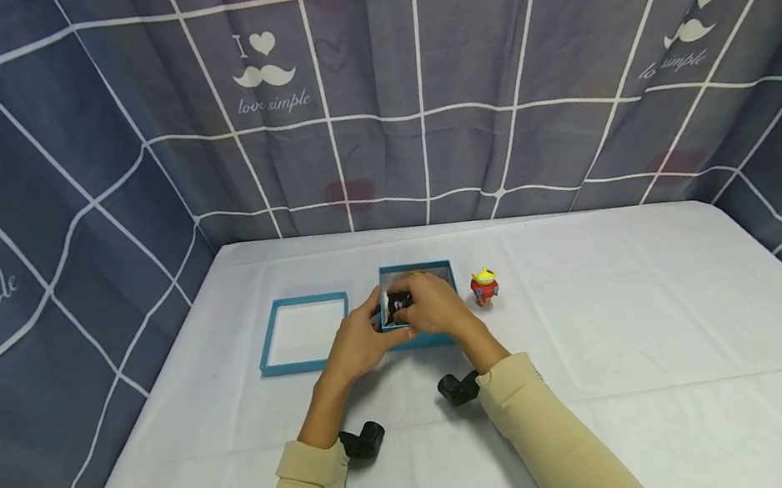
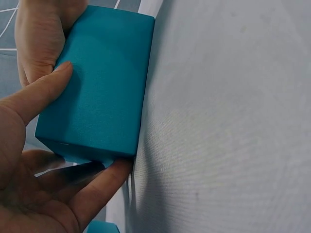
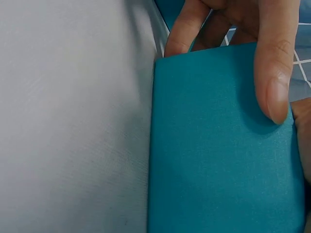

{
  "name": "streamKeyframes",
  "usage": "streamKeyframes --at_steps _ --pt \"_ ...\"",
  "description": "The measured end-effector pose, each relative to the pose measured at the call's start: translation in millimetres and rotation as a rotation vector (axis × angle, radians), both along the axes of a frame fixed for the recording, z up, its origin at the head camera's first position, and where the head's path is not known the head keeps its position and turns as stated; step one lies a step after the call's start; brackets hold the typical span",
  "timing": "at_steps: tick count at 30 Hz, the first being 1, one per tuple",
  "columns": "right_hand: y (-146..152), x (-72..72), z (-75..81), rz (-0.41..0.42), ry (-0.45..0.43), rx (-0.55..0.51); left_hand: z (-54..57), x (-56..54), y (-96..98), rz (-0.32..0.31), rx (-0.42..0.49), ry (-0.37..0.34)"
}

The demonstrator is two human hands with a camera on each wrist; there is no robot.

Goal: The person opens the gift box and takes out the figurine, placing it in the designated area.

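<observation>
An open blue box (image 1: 424,341) stands upright on the table. My left hand (image 1: 360,343) holds its left front corner; in the left wrist view the thumb presses the front face (image 2: 104,82) and the other fingers lie along the side. My right hand (image 1: 434,303) reaches over the rim into the box. Between its thumb and fingers shows a small black figure (image 1: 398,302), partly covered by the hand. In the right wrist view the box wall hides most of that hand. Just right of the box stands a small toy figure (image 1: 484,287) with a yellow-green head and red body.
The box's blue-rimmed lid (image 1: 309,364) lies left of the box, its white inside facing up. A white cloth covers the table (image 1: 673,303). Black wrist devices (image 1: 363,442) sit at both sleeves. A grey patterned curtain (image 1: 385,152) hangs behind.
</observation>
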State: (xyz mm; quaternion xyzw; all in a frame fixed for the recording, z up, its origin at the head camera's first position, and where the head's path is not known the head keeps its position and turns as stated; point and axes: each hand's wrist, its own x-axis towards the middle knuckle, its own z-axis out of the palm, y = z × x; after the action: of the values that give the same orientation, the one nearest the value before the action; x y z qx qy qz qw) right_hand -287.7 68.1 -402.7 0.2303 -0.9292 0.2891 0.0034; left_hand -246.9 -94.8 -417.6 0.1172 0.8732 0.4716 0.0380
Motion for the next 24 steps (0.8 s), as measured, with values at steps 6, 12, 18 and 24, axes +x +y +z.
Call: streamKeyframes --at_steps 6,12,18,24 --pt "-1 1.4 -0.8 -0.011 0.037 -0.018 0.1 0.2 -1.2 -0.001 0.000 0.008" --pt "1 3.8 -1.6 -0.029 0.057 -0.044 -0.6 0.1 -0.1 0.003 -0.005 -0.009" --pt "6 6.5 -3.7 -0.034 0.092 -0.131 -0.1 -0.1 1.3 -0.003 -0.015 -0.012" --pt "10 7.8 -5.6 -0.036 0.129 -0.241 0.4 0.0 0.4 -0.011 -0.006 0.005"
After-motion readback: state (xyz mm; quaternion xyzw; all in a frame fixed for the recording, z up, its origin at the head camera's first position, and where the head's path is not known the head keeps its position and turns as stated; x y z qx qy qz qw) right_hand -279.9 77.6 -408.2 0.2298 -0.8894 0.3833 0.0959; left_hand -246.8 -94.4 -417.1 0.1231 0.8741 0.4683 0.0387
